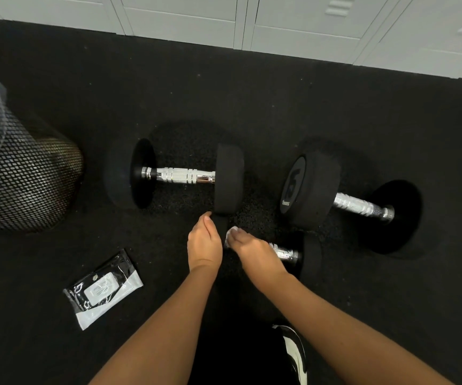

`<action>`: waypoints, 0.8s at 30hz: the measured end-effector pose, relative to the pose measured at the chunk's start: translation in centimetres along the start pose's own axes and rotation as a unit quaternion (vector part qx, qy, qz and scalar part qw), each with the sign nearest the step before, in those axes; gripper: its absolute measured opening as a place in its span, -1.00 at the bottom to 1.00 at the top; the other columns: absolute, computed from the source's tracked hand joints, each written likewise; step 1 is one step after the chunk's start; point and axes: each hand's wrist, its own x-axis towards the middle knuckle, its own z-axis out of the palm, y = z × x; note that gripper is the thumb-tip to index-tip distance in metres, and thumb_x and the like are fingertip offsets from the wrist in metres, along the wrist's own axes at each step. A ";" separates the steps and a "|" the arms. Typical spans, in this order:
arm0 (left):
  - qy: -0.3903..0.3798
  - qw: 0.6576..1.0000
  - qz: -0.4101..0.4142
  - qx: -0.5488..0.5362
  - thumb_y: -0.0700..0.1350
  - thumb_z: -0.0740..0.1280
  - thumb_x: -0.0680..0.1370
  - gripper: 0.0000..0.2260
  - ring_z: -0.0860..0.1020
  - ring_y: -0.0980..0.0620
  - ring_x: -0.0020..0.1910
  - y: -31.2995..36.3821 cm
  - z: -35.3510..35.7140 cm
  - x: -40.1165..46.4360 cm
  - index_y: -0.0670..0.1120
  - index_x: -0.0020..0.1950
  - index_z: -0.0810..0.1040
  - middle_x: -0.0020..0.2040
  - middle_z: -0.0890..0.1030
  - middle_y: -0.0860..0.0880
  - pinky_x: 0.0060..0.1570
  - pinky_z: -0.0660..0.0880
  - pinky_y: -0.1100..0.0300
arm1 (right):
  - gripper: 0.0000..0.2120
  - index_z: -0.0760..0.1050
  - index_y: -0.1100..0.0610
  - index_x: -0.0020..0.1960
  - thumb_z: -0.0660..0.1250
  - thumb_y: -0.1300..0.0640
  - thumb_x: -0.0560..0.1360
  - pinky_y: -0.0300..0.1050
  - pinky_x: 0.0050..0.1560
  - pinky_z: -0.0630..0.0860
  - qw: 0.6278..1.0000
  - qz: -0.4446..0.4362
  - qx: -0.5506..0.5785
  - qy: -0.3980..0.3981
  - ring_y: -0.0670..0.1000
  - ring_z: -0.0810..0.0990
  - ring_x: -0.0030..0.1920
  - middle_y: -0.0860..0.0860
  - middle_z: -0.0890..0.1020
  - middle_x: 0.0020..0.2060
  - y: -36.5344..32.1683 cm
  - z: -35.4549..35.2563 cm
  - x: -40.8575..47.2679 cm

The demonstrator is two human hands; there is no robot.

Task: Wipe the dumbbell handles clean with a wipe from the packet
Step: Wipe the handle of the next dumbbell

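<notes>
At the floor's left edge stands a black mesh bin (pixel 21 179); what is in it cannot be seen. Nearer the front edge, left of the arms, lies the wipe packet (pixel 103 289), a flat black and white pouch with its flap shut. Past it, mid-floor, a dumbbell (pixel 179 175) rests with a ribbed chrome handle between round black heads. The left hand (pixel 204 243) is curled against the near head of a third dumbbell (pixel 288 254), which lies closest to the person, its dark head hard to make out. The right hand (pixel 252 251) grips a white wipe (pixel 231 234) around that dumbbell's chrome handle. Towards the right edge lies another dumbbell (pixel 354 202), angled, with a printed end face. The floor (pixel 252 93) is black speckled rubber; pale grey lockers (pixel 279 20) line its far edge. A black and white shoe (pixel 296 354) shows at the front edge.
</notes>
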 end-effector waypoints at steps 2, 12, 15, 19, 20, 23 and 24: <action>0.001 1.000 0.002 0.001 -0.11 -0.04 0.65 -0.63 0.50 -0.09 0.21 -0.1 0.0 0.0 -0.15 0.34 0.43 0.23 0.55 -0.18 0.17 0.39 0.13 | -0.45 0.16 0.21 0.48 0.10 0.43 0.51 -0.05 0.41 0.28 0.999 -0.026 -0.003 -0.019 0.07 0.20 0.47 0.11 0.22 0.47 1.2 -0.6 -0.5; 0.003 1.000 0.009 0.005 -0.11 -0.04 0.65 -0.63 0.54 -0.10 0.15 -0.1 0.0 0.0 -0.15 0.34 0.43 0.19 0.56 -0.20 0.14 0.45 0.07 | -0.38 0.65 0.24 0.02 0.63 0.36 -0.05 -0.16 -0.07 0.59 0.992 -0.063 -0.045 0.103 0.08 0.68 -0.02 0.13 0.69 -0.02 1.3 1.3 -0.9; 0.004 1.000 0.011 0.007 -0.11 -0.03 0.65 -0.64 0.54 -0.10 0.14 -0.1 0.0 0.0 -0.15 0.33 0.44 0.18 0.57 -0.19 0.13 0.46 0.07 | -0.40 0.66 0.19 -0.02 0.66 0.28 -0.06 -0.20 -0.05 0.58 0.987 -0.113 -0.070 0.095 0.03 0.68 -0.01 0.07 0.70 -0.03 2.4 0.7 -1.8; 0.004 1.000 0.014 0.006 -0.11 -0.03 0.65 -0.64 0.54 -0.11 0.15 -0.1 -0.1 0.0 -0.15 0.32 0.45 0.18 0.57 -0.19 0.15 0.46 0.06 | -0.50 0.55 0.20 0.21 0.43 0.38 0.28 -0.11 0.09 0.57 0.993 -0.079 -0.048 0.079 0.07 0.62 0.13 0.09 0.61 0.17 2.7 0.1 -1.2; 0.004 1.000 0.015 0.006 -0.11 -0.03 0.65 -0.64 0.54 -0.10 0.15 -0.1 0.0 0.0 -0.15 0.32 0.45 0.17 0.57 -0.19 0.15 0.46 0.06 | -0.50 0.45 0.17 0.32 0.30 0.39 0.39 -0.05 0.16 0.52 0.998 -0.035 -0.027 0.051 0.10 0.56 0.20 0.08 0.54 0.24 2.7 -0.1 -0.5; 0.004 1.000 0.014 0.006 -0.12 -0.02 0.65 -0.64 0.53 -0.11 0.16 -0.1 0.0 0.0 -0.15 0.32 0.45 0.18 0.57 -0.18 0.17 0.44 0.07 | -0.56 0.38 0.05 0.37 0.18 0.30 0.52 -0.01 0.13 0.48 0.998 0.056 -0.008 -0.010 0.16 0.53 0.16 0.09 0.53 0.17 1.9 -0.6 1.9; 0.004 1.000 0.012 0.005 -0.12 -0.02 0.65 -0.64 0.52 -0.11 0.17 -0.1 0.0 0.1 -0.15 0.32 0.45 0.19 0.57 -0.18 0.17 0.43 0.06 | -0.58 0.41 0.06 0.34 0.18 0.30 0.51 0.00 0.11 0.49 0.998 0.058 -0.011 -0.006 0.17 0.54 0.13 0.10 0.54 0.13 1.5 -0.6 2.3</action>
